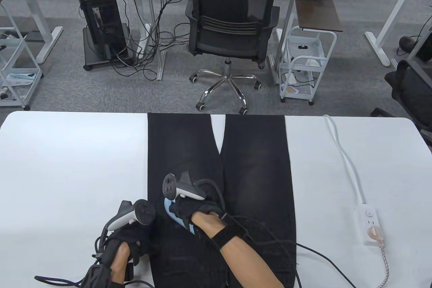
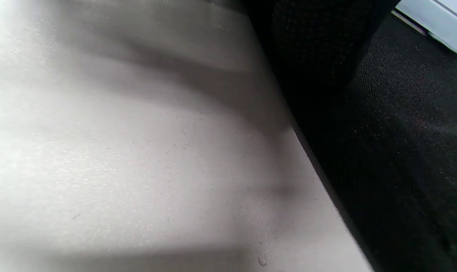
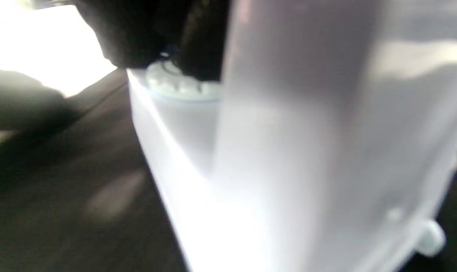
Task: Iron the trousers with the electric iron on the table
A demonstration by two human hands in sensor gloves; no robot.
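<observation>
Lying flat down the middle of the white counter [image 1: 74, 166], the black trousers [image 1: 256, 173] have their two legs pointing to the far edge, split by a narrow wedge of bare counter. On the left trouser leg, toward the near side, sits the pale blue and white iron [image 1: 177, 216], its nose pointing far-left. The right hand [image 1: 194, 208] grips the iron from above, gloved fingers [image 3: 152, 34] clenched around its handle; the right wrist view shows them dark against the iron's blurred white body [image 3: 288, 151], with dark cloth alongside. The left hand [image 1: 130, 239] rests at the near-left edge of the trousers, just beside the iron; whether its fingers press the cloth flat or pinch it cannot be told. The left wrist view shows only the cloth's edge [image 2: 402, 151] meeting bare counter [image 2: 118, 151].

On the right part of the counter lies a white power strip [image 1: 369, 225] with a plug in it, its white cable [image 1: 344, 156] running to the far edge. Beyond the counter stands a black office chair [image 1: 231, 21].
</observation>
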